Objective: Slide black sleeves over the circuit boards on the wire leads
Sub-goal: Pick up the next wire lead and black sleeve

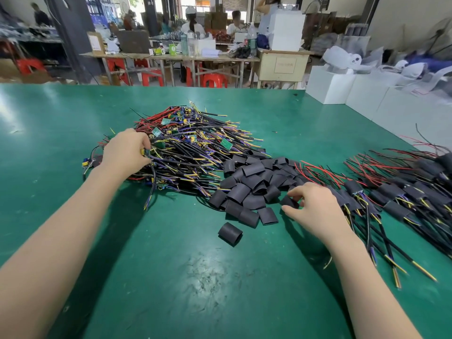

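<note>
A big heap of wire leads with small green circuit boards (186, 145) lies on the green table (171, 277). My left hand (127, 150) reaches into its left side and pinches one lead with a small board (146, 152) between thumb and fingers. To the right of the heap lies a pile of short black sleeves (249, 187). My right hand (315, 206) is at that pile's right edge, its thumb and fingers pinching one black sleeve (289, 201). A single sleeve (230, 233) lies apart, nearer to me.
Leads with sleeves over their boards (396, 194) are laid in a row at the right, wires pointing toward me. White boxes (327, 86) stand at the table's far right edge. Other people sit at benches with red stools in the background.
</note>
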Demonstrator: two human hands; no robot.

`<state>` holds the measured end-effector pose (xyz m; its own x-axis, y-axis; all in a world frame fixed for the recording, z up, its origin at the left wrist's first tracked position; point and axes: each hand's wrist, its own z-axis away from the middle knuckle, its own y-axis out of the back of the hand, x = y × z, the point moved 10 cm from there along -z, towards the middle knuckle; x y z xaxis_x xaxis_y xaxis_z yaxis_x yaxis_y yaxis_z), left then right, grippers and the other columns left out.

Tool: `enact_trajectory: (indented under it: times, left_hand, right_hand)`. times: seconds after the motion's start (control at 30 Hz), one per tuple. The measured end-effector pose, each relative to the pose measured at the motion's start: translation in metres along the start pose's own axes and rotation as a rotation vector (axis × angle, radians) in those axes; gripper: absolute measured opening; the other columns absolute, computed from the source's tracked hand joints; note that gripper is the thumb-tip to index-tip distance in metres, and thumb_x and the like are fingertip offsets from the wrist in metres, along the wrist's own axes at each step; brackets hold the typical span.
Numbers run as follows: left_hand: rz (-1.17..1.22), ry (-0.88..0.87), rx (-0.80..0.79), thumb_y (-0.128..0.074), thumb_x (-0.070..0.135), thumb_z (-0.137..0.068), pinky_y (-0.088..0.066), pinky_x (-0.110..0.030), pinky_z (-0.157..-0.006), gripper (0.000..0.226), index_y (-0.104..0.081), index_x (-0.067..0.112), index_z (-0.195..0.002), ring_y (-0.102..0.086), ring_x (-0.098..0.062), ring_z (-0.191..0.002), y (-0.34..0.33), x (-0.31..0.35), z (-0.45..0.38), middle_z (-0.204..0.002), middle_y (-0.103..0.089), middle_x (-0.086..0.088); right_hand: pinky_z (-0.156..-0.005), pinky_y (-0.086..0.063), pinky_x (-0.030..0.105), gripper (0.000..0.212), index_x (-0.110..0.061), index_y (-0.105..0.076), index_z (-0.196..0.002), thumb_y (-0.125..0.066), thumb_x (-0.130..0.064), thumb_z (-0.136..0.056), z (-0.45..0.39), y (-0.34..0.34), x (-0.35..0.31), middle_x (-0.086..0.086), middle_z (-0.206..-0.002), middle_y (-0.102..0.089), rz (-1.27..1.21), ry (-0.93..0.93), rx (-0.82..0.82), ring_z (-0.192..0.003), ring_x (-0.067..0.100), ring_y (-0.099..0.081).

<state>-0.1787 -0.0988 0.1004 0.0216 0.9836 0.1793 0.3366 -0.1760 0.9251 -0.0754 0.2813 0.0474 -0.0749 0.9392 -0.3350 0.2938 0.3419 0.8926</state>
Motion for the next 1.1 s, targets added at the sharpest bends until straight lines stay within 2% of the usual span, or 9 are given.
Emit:
enact_trajectory:
  times: [0.13,0.27,0.33,0.43,0.57,0.7,0.83,0.97,1.1]
  left_hand:
    - [0.149,-0.035,0.164,-0.081,0.008,-0.07,-0.05,-0.043,-0.077,0.021,-0.073,0.011,-0.088,-0.057,-0.034,-0.089,0.031,0.004,0.014,-0.088,-0.057,-0.009]
    - [0.395,-0.134,0.397,-0.085,0.018,-0.071,-0.046,-0.038,-0.086,0.023,-0.074,0.014,-0.09,-0.057,-0.028,-0.098,0.071,0.008,0.04,-0.093,-0.064,-0.006]
    - [0.522,-0.156,0.442,-0.083,0.024,-0.074,-0.046,-0.031,-0.091,0.021,-0.073,0.019,-0.092,-0.06,-0.015,-0.098,0.08,0.009,0.055,-0.097,-0.068,0.001]
    - [0.706,-0.172,0.416,-0.081,0.022,-0.076,-0.049,-0.021,-0.086,0.016,-0.072,0.02,-0.09,-0.065,-0.006,-0.082,0.075,0.017,0.071,-0.087,-0.072,0.004]
    - [0.86,-0.207,0.275,-0.082,0.013,-0.075,-0.054,-0.021,-0.075,0.016,-0.074,0.018,-0.087,-0.066,-0.006,-0.068,0.045,0.04,0.085,-0.08,-0.074,0.005]
    - [0.868,-0.276,0.126,-0.082,0.01,-0.073,-0.054,-0.019,-0.075,0.017,-0.076,0.014,-0.089,-0.071,-0.012,-0.074,0.017,0.063,0.098,-0.081,-0.075,0.006]
    - [0.786,-0.333,0.098,-0.083,0.005,-0.072,-0.049,-0.009,-0.077,0.02,-0.076,0.011,-0.09,-0.071,-0.012,-0.079,0.01,0.072,0.104,-0.085,-0.075,0.001]
    - [0.717,-0.313,0.114,-0.084,0.004,-0.071,-0.049,-0.009,-0.078,0.022,-0.076,0.015,-0.089,-0.068,-0.011,-0.077,0.006,0.065,0.104,-0.083,-0.073,0.005]
    - [0.693,-0.259,0.182,-0.083,0.01,-0.072,-0.052,-0.016,-0.08,0.02,-0.076,0.017,-0.09,-0.068,-0.007,-0.076,0.005,0.053,0.102,-0.082,-0.072,0.016]
  right_hand:
    - [-0.071,-0.049,0.032,0.016,-0.016,-0.072,-0.087,-0.071,-0.025,-0.074,0.001,0.004,-0.003,0.003,-0.085,-0.06,-0.015,-0.004,0.027,-0.08,0.025,-0.06]
    - [-0.069,-0.045,0.029,0.015,-0.016,-0.073,-0.088,-0.074,-0.021,-0.074,0.002,0.013,-0.007,0.0,-0.081,-0.06,-0.117,0.02,0.112,-0.075,0.02,-0.057]
    - [-0.07,-0.044,0.027,0.015,-0.016,-0.073,-0.09,-0.075,-0.02,-0.075,0.002,0.018,-0.012,-0.004,-0.082,-0.06,-0.187,0.055,0.151,-0.071,0.016,-0.056]
    - [-0.069,-0.051,0.034,0.011,-0.018,-0.07,-0.09,-0.073,-0.022,-0.08,0.002,0.016,-0.016,-0.003,-0.085,-0.063,-0.287,0.063,0.153,-0.066,0.017,-0.061]
    - [-0.048,-0.057,0.038,0.01,-0.016,-0.065,-0.091,-0.071,-0.016,-0.083,0.002,0.003,-0.016,0.004,-0.087,-0.065,-0.535,0.028,0.06,-0.066,0.021,-0.068]
    - [-0.061,-0.059,0.043,0.011,-0.017,-0.066,-0.084,-0.073,-0.01,-0.079,0.002,0.009,-0.018,-0.007,-0.075,-0.066,-0.571,0.053,0.102,-0.068,0.015,-0.064]
    - [-0.068,-0.057,0.046,0.023,-0.016,-0.072,-0.091,-0.072,0.0,-0.073,0.004,0.01,-0.022,-0.003,-0.072,-0.065,-0.543,0.082,0.083,-0.065,0.016,-0.064]
    - [-0.075,-0.051,0.032,0.021,-0.027,-0.073,-0.085,-0.071,-0.012,-0.072,0.006,0.002,-0.028,-0.009,-0.076,-0.066,-0.25,0.124,0.0,-0.068,0.011,-0.06]
    - [-0.073,-0.05,0.029,0.01,-0.029,-0.072,-0.084,-0.074,-0.026,-0.075,0.006,-0.001,-0.029,-0.01,-0.08,-0.066,-0.235,0.108,-0.027,-0.067,0.01,-0.059]
